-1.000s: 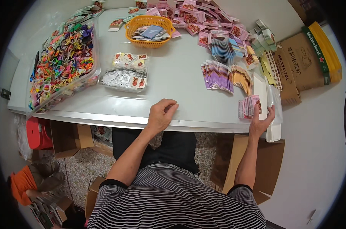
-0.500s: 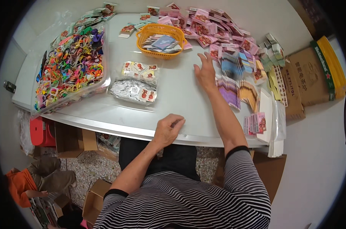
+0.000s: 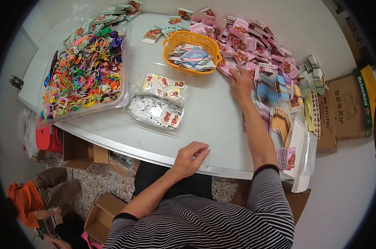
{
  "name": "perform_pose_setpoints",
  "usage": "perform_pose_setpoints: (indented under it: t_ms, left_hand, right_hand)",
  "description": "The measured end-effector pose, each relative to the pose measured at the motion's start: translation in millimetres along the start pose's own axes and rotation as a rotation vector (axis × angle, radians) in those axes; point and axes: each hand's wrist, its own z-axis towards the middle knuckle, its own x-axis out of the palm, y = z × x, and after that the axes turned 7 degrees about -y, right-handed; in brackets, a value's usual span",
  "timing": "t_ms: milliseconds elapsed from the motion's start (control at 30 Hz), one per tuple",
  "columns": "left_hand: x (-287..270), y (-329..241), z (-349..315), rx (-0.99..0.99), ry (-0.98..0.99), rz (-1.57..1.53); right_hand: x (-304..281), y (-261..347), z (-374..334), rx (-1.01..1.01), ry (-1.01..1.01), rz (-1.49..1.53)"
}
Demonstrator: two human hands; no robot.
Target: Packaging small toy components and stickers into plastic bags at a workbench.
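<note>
My right hand (image 3: 242,86) reaches across the white table to the near edge of a heap of small pink boxes (image 3: 240,44). Its fingers are stretched out, with the tips at a pink box beside the yellow basket (image 3: 177,38); no firm hold shows. Loosely curled, my left hand (image 3: 190,159) rests by the table's front edge, thumb against fingers, and nothing shows in it. Between the hands and the large tub lies a clear plastic tray (image 3: 171,129) of small printed packets or cards. The basket holds a pile of flat cards (image 3: 196,56).
A clear tub of colourful hair ties (image 3: 86,74) stands at left. Fanned stacks of blue cards (image 3: 267,89) and orange cards (image 3: 282,122) lie beside my right forearm. Cardboard boxes (image 3: 347,108) line the right side. Another person in orange (image 3: 24,203) is at lower left.
The view has shifted, so the table's contents appear lower and further right. My right fingers have drawn closer together at the pink boxes. My left hand stays curled near the front edge.
</note>
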Motion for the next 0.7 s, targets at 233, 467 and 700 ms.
perform_pose_setpoints:
  t_ms: [233, 467, 700]
  left_hand:
    - [-0.6, -52.9, 13.4, 0.42, -0.307, 0.265]
    - [-15.4, -44.1, 12.8, -0.043, -0.084, 0.02]
    - [-51.5, -41.2, -30.7, -0.34, -0.225, -0.379]
  right_hand:
    - [-172.2, 73.3, -29.3, 0.176, 0.293, 0.543]
    - [-183.1, 138.4, 7.5, 0.079, 0.728, 0.789]
    - [7.1, 138.0, 95.3, -0.084, 0.07, 0.255]
